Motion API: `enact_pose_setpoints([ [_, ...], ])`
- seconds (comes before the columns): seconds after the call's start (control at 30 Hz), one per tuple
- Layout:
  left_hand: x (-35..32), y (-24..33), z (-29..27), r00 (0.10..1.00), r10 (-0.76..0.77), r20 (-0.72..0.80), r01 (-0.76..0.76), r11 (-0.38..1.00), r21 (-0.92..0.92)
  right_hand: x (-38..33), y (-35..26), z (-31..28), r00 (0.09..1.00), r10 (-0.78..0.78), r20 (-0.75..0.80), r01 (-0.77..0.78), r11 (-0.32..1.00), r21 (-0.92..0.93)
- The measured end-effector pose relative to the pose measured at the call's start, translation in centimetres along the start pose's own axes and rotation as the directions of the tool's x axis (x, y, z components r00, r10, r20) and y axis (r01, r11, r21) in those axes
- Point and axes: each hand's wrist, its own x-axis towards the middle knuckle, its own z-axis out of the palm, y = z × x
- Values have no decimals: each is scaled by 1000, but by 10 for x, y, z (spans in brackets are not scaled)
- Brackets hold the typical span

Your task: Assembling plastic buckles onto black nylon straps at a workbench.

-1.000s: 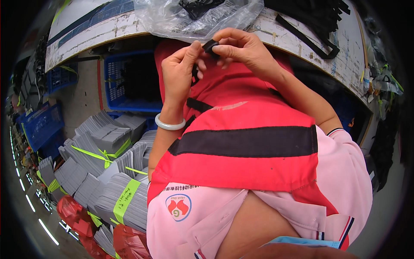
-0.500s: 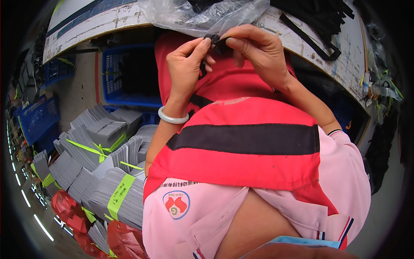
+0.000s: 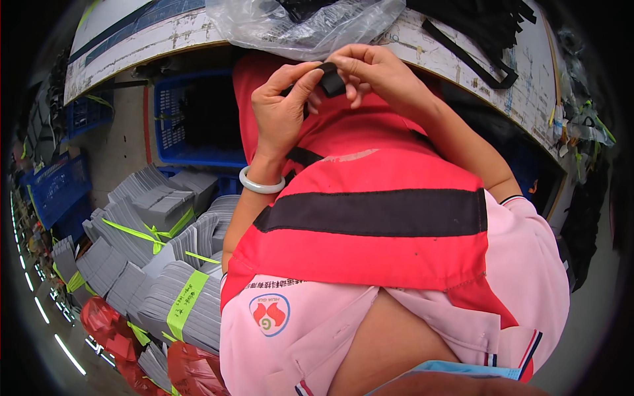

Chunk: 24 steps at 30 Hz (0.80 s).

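Observation:
My left hand point(image 3: 282, 109) and my right hand point(image 3: 371, 71) meet at the table's near edge, both pinching one small black piece point(image 3: 331, 80) between fingertips and thumbs. A pale bangle point(image 3: 259, 185) circles my left wrist. Below the hands hangs my red apron with a black band point(image 3: 376, 211) over a pink shirt. Just above the hands lies a clear plastic bag point(image 3: 297, 23) holding dark parts, and black straps point(image 3: 475, 26) are piled on the worn white table point(image 3: 165, 33).
A blue crate point(image 3: 191, 119) stands under the table at left. Bundles of grey folded cards point(image 3: 158, 264) tied with green bands lie stacked on the floor, with red bags point(image 3: 112, 330) beside them. More blue crates point(image 3: 59, 188) sit at far left.
Both hands have shifted slightly up and right along the table edge, still working the black piece; the fingers have regripped it.

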Motion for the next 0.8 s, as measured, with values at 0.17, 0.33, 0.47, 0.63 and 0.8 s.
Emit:
enact_pose_setpoints([
  [0.17,-7,15,-23,974,-91,208,103,993,-50,4,-2,0,993,40,109,-55,989,137],
  [0.33,-33,51,-128,994,-31,-103,17,991,-133,7,-10,-26,895,-420,-152,354,874,-333],
  [0.47,-59,10,-264,822,-72,-564,-245,850,-466,-6,-5,-83,613,-774,-159,267,393,-880],
  [0.63,-52,-30,-220,909,-281,-307,-34,686,-727,-25,29,-150,618,-775,-134,-164,39,-986],
  [0.8,-13,-30,-101,965,-248,-79,189,876,-443,-49,41,-125,681,-730,56,98,15,-995],
])
